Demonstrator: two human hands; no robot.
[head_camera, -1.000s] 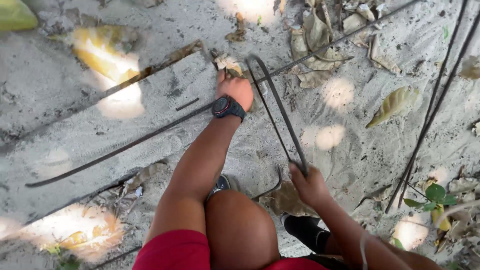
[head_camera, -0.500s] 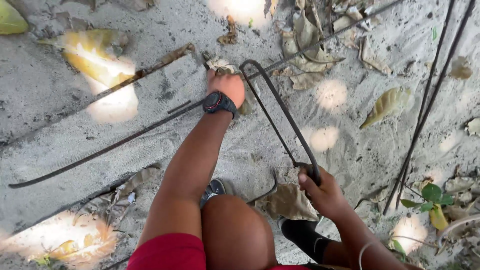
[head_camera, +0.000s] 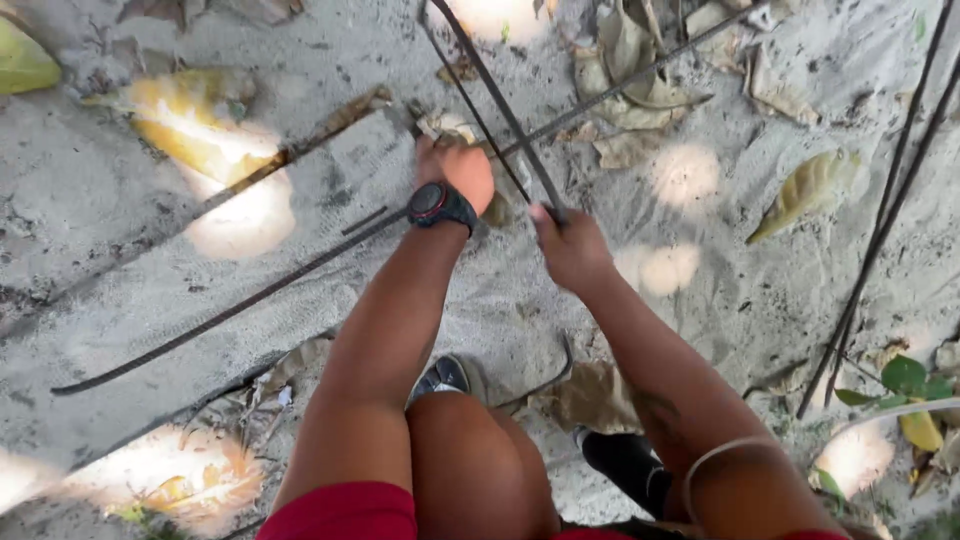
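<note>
I crouch over sandy ground. My left hand (head_camera: 462, 172), with a black watch on the wrist, presses down on a long dark steel rod (head_camera: 230, 312) that runs across the sand from lower left to upper right. My right hand (head_camera: 572, 247) grips the end of a hacksaw (head_camera: 497, 105); its thin frame and blade stretch up and away from the hand, crossing the rod just beside my left hand. My bare knee and a dark shoe sit below the arms.
A rusty bar (head_camera: 300, 145) lies to the left along a concrete edge. Several thin rods (head_camera: 880, 235) lie at the right. Dry leaves (head_camera: 808, 190) and green sprouts (head_camera: 905, 378) are scattered on the sand. A short bent rod piece (head_camera: 545, 380) lies near my foot.
My right hand has pushed the hacksaw forward, moving from lower right up close to my left hand. The saw frame now reaches past the top of the view. The left hand stays on the rod.
</note>
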